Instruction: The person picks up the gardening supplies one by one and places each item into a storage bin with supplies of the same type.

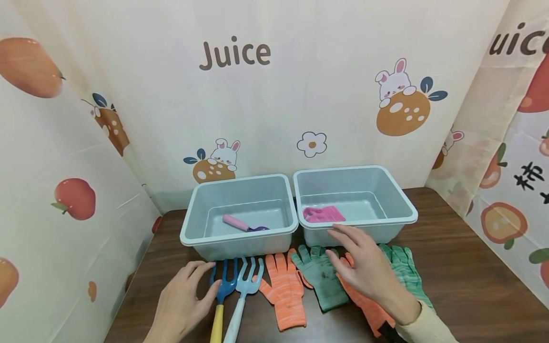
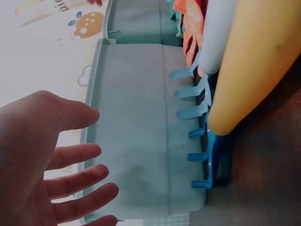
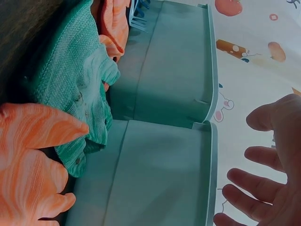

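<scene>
Garden forks point(image 1: 233, 286) and gloves point(image 1: 319, 276) lay on the worktop point(image 1: 463, 281) before two bins point(image 1: 240, 214), the left hand point(image 1: 182, 300) spread beside the forks, the right hand point(image 1: 364, 267) spread above the gloves.

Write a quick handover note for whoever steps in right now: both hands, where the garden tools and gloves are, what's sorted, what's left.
Left hand: open, fingertips at the dark blue fork, holding nothing.
Right hand: open, hovering over the gloves, holding nothing.
Done: pink-handled trowel lies in the left bin; pink glove lies in the right bin.
Left on the table in front of the bins: dark blue fork, light blue fork, two orange gloves and two green gloves.
Likely tools go left, gloves right.
</scene>
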Tool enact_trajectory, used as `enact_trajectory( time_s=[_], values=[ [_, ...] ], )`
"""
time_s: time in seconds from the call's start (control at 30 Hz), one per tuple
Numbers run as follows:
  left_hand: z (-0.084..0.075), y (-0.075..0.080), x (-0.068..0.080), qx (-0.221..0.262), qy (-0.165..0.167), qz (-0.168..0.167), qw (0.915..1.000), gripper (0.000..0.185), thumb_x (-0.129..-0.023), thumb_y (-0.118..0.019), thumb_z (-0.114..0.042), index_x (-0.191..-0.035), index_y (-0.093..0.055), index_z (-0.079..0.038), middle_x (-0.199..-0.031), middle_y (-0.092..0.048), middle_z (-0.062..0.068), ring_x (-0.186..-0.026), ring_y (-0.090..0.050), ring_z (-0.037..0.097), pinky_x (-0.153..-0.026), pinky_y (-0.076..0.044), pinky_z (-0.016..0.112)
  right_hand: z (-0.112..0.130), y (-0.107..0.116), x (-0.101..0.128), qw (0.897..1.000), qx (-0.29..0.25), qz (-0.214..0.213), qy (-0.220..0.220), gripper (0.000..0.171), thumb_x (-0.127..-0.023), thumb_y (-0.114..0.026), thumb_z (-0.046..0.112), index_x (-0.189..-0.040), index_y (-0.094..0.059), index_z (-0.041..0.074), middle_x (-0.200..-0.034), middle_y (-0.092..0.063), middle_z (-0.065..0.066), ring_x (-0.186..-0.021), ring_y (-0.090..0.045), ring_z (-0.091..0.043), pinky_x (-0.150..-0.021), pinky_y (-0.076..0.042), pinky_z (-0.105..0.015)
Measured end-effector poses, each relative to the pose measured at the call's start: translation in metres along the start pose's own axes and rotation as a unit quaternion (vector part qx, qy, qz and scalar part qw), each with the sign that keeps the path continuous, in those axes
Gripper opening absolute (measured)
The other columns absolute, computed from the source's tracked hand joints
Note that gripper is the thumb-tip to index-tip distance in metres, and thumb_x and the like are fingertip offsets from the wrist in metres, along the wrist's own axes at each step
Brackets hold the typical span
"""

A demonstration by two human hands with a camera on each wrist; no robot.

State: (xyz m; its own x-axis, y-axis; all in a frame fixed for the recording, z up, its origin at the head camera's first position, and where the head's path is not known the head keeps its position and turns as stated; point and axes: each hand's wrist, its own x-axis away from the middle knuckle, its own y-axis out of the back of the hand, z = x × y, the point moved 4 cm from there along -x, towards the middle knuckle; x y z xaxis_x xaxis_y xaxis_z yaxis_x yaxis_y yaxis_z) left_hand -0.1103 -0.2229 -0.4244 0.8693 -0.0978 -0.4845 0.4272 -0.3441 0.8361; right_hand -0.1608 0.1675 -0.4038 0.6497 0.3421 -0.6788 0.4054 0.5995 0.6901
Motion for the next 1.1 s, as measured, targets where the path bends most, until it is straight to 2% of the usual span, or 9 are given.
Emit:
enact_trajectory(
  time_s=[0.2, 0.43, 0.6, 0.7, 0.87, 1.1],
  values=[
    [0.000, -0.010, 0.005, 0.001, 0.022, 0.049, 0.9985, 0.034, -0.085, -0.089, -0.033, -0.115, -0.080, -0.020, -0.109, -0.073, -0.003, -0.086, -0.071, 0.014, -0.068, -0.059, 0.036, 0.002, -0.003, -0.002, 1.000, -0.011, -0.002, 0.005, 0.045, -0.093, -0.081, 0.025, -0.132, -0.073, 0.005, -0.137, -0.070, -0.013, -0.126, -0.064, -0.034, -0.102, -0.053, -0.054],
    [0.000, -0.017, 0.004, 0.000, 0.034, 0.083, 0.9959, 0.033, -0.087, -0.088, -0.034, -0.115, -0.079, -0.019, -0.109, -0.073, -0.001, -0.084, -0.070, 0.014, -0.069, -0.060, 0.038, 0.004, -0.005, -0.004, 1.000, -0.011, 0.000, 0.010, 0.045, -0.092, -0.082, 0.024, -0.132, -0.073, 0.005, -0.136, -0.070, -0.013, -0.127, -0.065, -0.035, -0.103, -0.053, -0.055],
    [0.002, -0.022, 0.007, 0.002, 0.058, 0.130, 0.9898, 0.044, -0.090, -0.085, -0.038, -0.128, -0.074, -0.017, -0.117, -0.074, 0.003, -0.091, -0.072, 0.017, -0.074, -0.061, 0.042, 0.007, -0.006, -0.005, 1.000, -0.011, 0.009, 0.006, 0.048, -0.089, -0.084, 0.024, -0.133, -0.073, 0.006, -0.137, -0.070, -0.012, -0.128, -0.064, -0.033, -0.104, -0.053, -0.054],
    [0.004, -0.026, 0.008, -0.001, 0.065, 0.151, 0.9864, 0.051, -0.091, -0.084, -0.042, -0.134, -0.070, -0.017, -0.120, -0.074, 0.003, -0.093, -0.072, 0.017, -0.076, -0.062, 0.042, 0.008, -0.008, -0.006, 1.000, -0.014, 0.008, 0.010, 0.045, -0.094, -0.081, 0.028, -0.133, -0.073, 0.007, -0.138, -0.069, -0.012, -0.128, -0.064, -0.033, -0.105, -0.053, -0.053],
    [0.005, -0.031, 0.009, -0.007, 0.071, 0.161, 0.9843, 0.047, -0.090, -0.084, -0.041, -0.129, -0.072, -0.017, -0.114, -0.073, 0.000, -0.088, -0.070, 0.013, -0.073, -0.059, 0.038, 0.012, -0.011, -0.010, 0.999, -0.027, 0.000, 0.022, 0.042, -0.102, -0.072, 0.036, -0.133, -0.072, 0.008, -0.137, -0.069, -0.013, -0.128, -0.064, -0.033, -0.106, -0.052, -0.050],
    [0.008, -0.036, 0.009, -0.002, 0.097, 0.198, 0.9754, 0.041, -0.091, -0.083, -0.045, -0.120, -0.072, -0.019, -0.110, -0.072, -0.002, -0.084, -0.066, 0.009, -0.071, -0.058, 0.037, 0.018, -0.015, -0.017, 0.999, -0.037, 0.008, 0.025, 0.042, -0.097, -0.078, 0.028, -0.134, -0.072, 0.008, -0.140, -0.068, -0.013, -0.130, -0.064, -0.032, -0.108, -0.052, -0.049]
  ],
)
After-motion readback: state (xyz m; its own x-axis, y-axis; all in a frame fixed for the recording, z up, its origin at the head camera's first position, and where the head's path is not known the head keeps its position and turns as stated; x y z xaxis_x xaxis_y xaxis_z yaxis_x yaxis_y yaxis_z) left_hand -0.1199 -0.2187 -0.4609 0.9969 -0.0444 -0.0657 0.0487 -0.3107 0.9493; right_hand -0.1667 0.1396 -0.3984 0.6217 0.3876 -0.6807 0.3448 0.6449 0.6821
